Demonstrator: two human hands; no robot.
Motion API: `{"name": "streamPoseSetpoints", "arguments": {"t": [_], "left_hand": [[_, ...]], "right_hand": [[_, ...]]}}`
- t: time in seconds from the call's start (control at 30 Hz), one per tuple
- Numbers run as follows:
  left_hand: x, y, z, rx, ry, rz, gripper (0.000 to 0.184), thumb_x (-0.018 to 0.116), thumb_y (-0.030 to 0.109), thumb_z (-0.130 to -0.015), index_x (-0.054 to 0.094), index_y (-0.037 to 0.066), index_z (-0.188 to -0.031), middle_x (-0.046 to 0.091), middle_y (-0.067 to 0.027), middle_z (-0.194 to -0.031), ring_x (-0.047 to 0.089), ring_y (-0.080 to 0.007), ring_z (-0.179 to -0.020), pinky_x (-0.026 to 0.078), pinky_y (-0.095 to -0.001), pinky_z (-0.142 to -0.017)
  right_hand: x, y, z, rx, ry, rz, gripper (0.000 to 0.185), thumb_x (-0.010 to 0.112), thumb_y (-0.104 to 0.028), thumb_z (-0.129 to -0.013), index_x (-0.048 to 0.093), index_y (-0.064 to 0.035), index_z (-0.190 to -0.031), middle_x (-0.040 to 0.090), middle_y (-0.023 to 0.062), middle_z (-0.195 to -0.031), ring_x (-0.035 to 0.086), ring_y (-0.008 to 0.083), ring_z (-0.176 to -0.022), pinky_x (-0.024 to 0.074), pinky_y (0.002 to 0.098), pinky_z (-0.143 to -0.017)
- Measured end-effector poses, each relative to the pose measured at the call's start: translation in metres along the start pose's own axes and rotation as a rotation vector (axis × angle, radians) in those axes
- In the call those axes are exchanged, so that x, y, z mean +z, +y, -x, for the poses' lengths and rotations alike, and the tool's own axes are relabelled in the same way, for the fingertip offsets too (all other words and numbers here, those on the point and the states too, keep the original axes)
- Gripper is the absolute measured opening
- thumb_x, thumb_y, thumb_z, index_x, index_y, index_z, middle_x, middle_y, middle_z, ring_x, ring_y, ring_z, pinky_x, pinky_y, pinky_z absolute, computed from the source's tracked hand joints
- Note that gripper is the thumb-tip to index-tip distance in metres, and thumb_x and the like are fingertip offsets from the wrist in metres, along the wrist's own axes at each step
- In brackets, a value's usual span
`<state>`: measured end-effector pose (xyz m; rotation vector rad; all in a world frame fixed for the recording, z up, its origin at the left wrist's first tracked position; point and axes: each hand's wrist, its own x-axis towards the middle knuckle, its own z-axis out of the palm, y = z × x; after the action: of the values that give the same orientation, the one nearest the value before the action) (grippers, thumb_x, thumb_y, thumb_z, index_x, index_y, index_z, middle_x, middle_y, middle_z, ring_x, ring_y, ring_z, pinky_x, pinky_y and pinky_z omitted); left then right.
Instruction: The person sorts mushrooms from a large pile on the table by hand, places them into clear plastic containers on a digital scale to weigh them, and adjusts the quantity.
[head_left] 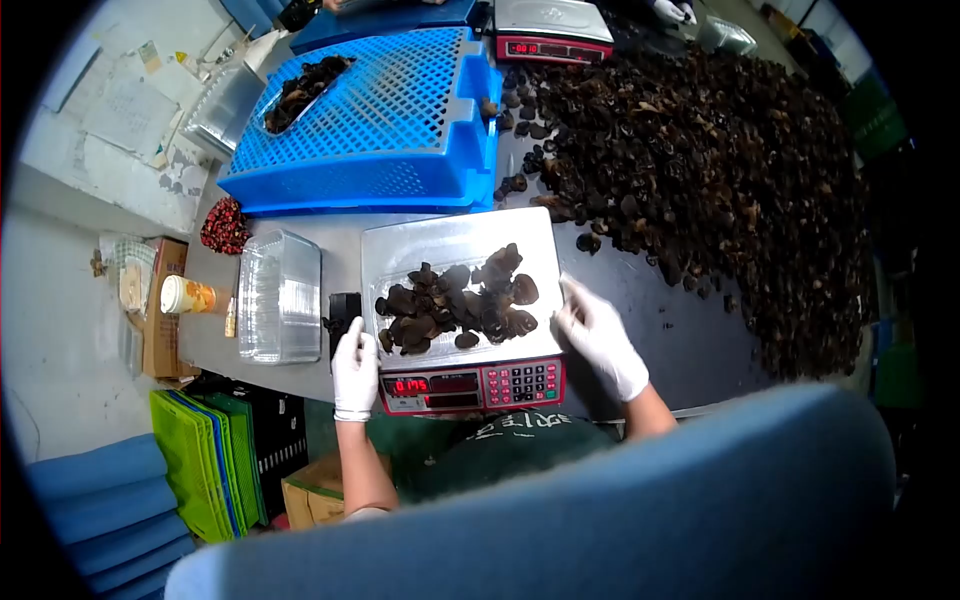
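We see one red-bodied electronic scale with a square silver pan (400, 240) on a smooth grey table (640, 300). One cluster of dark brown, ear-shaped mushroom pieces (460, 305) lies over the pan, between two hands; the pieces overlap too closely for us to count. The white-gloved left hand (355, 375) is at the scale's near left corner, fingers pointing forward. The white-gloved right hand (603, 340) has its fingertips at the pan's right edge, with thumb and forefinger parted. We cannot tell whether either hand grasps the scale or merely rests against it.

To the left we count one clear rectangular plastic container (280, 345), one red mesh bundle (225, 225) and one patterned paper cup with a white lid (190, 296). Beyond, one portion of dark pieces (305, 92) sits on a bright blue lattice-topped plastic crate (400, 110). We note a second red-and-silver scale (555, 47) at the far side and, to the right, one broad heap of loose dark mushrooms (690, 170).
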<state>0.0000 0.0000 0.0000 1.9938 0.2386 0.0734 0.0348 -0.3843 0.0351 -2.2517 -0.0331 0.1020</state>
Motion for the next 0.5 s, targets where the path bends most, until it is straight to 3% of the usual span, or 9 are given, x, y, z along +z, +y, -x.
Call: {"name": "streamPoseSetpoints", "arguments": {"t": [0.07,0.17,0.23,0.37,0.5], "left_hand": [[0.007,0.005,0.003,-0.087,-0.085,0.033,0.043,0.057,0.008,-0.098,0.049,-0.001,-0.140,0.054,0.0022,-0.088,0.050,-0.0035,-0.062,0.044,-0.0183,-0.055],[0.009,0.016,-0.011,-0.197,-0.156,0.272,0.038,0.054,0.005,-0.097,0.051,-0.001,-0.134,0.053,-0.0003,-0.084,0.055,-0.0054,-0.061,0.047,-0.0201,-0.055],[0.006,0.014,-0.026,-0.131,-0.149,0.289,0.033,0.055,0.004,-0.097,0.052,-0.001,-0.129,0.055,-0.0009,-0.081,0.059,-0.0070,-0.061,0.050,-0.0210,-0.053],[-0.001,0.011,-0.058,-0.084,-0.135,0.412,0.036,0.056,0.005,-0.096,0.051,0.000,-0.131,0.060,-0.0030,-0.088,0.059,-0.0086,-0.063,0.053,-0.0222,-0.055],[-0.010,0.016,-0.122,-0.017,-0.011,0.437,0.037,0.055,0.008,-0.098,0.049,0.000,-0.133,0.060,-0.0040,-0.092,0.058,-0.0082,-0.064,0.053,-0.0221,-0.057]], "right_hand": [[-0.004,-0.012,0.010,0.019,-0.097,0.016,0.051,0.064,-0.028,-0.086,0.056,-0.0033,-0.131,0.065,0.0120,-0.078,0.066,0.0292,-0.073,0.0522,0.0385,-0.070],[0.003,-0.021,-0.004,0.045,-0.180,0.054,0.049,0.062,-0.027,-0.087,0.057,-0.0033,-0.129,0.064,0.0131,-0.077,0.066,0.0300,-0.073,0.0513,0.0388,-0.069],[0.018,-0.013,-0.022,-0.042,-0.101,0.045,0.047,0.061,-0.024,-0.087,0.059,-0.0028,-0.128,0.063,0.0148,-0.075,0.065,0.0302,-0.071,0.0503,0.0388,-0.067],[0.024,-0.014,-0.060,0.003,-0.068,-0.210,0.045,0.057,-0.019,-0.087,0.058,0.0009,-0.128,0.060,0.0163,-0.068,0.059,0.0198,-0.060,0.0473,0.0330,-0.061],[0.041,-0.028,-0.143,-0.294,0.097,-0.398,0.047,0.058,-0.017,-0.089,0.056,0.0051,-0.130,0.062,0.0093,-0.072,0.056,0.0123,-0.064,0.0473,0.0296,-0.063]]}}
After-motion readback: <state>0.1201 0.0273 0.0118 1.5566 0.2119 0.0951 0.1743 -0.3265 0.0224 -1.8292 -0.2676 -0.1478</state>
